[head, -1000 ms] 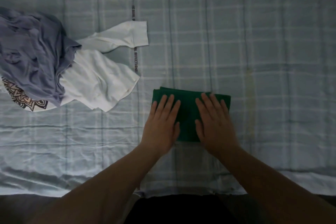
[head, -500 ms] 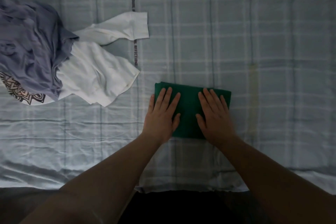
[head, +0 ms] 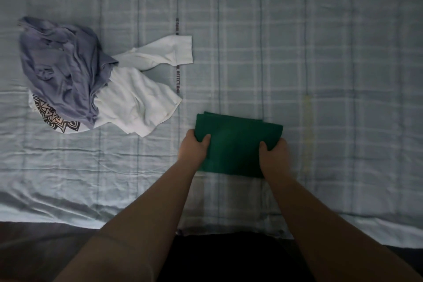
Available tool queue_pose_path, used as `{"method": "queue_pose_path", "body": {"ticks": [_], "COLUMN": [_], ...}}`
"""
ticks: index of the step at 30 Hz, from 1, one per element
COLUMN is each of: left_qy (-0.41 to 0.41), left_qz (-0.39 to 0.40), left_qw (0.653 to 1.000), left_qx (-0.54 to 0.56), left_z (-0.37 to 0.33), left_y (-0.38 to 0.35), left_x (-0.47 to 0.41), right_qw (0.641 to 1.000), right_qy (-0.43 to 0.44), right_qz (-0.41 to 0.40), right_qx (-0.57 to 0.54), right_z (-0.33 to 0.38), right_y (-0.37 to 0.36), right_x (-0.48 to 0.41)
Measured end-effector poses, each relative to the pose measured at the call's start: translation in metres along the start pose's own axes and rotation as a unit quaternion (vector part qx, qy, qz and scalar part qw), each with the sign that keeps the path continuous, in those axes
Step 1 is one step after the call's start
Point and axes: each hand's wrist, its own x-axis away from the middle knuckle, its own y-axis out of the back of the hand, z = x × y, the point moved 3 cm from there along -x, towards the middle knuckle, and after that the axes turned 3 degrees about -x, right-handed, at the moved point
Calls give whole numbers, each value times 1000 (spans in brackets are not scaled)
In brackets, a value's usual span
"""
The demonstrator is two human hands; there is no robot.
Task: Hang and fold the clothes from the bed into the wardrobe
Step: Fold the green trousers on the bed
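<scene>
Pale blue checked bed sheet (head: 320, 52) fills nearly the whole view, creased, dim light. Folded green garment (head: 235, 142) lies flat on it as a neat rectangle, close to the bed's near edge; all positions below are taken from it. Left hand (head: 194, 149) grips its left edge: thumb lies on top of the cloth, fingers curl under and are hidden. Right hand (head: 274, 155) grips its right edge the same way, thumb on top, fingers tucked beneath out of sight. Cannot tell whether the garment is lifted clear of the sheet or resting on it. Up and to the left of the green garment, near but not touching, a crumpled white garment (head: 137, 103) with one sleeve stretched out toward the far side. Farther left again, a bunched lavender garment (head: 61, 71) lies partly over the white one. Black mandala-style print (head: 55, 117) shows under the lavender heap's near edge. Line of small dark lettering (head: 178, 80) runs along the sheet just beyond the green garment's left corner. Faint yellowish streak (head: 307, 121) on the sheet just right of the green garment.
</scene>
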Motion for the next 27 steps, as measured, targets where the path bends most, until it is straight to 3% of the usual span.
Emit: {"method": "queue_pose_path", "body": {"ticks": [4, 8, 12, 19, 27], "left_qy": [67, 95, 43, -82, -157], "left_qz": [65, 152, 174, 51, -92], "left_qw": [987, 943, 906, 869, 777], "left_qx": [130, 280, 383, 485, 603], "left_z": [-6, -15, -13, 37, 226], "left_y": [7, 37, 98, 261, 448], "left_x": [-2, 19, 56, 159, 290], "right_qw": [993, 955, 928, 902, 825], "right_qy": [-74, -142, -93, 80, 225], "right_qz": [57, 155, 252, 381, 506], "right_qx": [-69, -207, -259, -185, -110], "right_z": [5, 26, 82, 226, 309], "right_y": [2, 18, 33, -5, -147], "right_x": [-4, 11, 52, 190, 440]}}
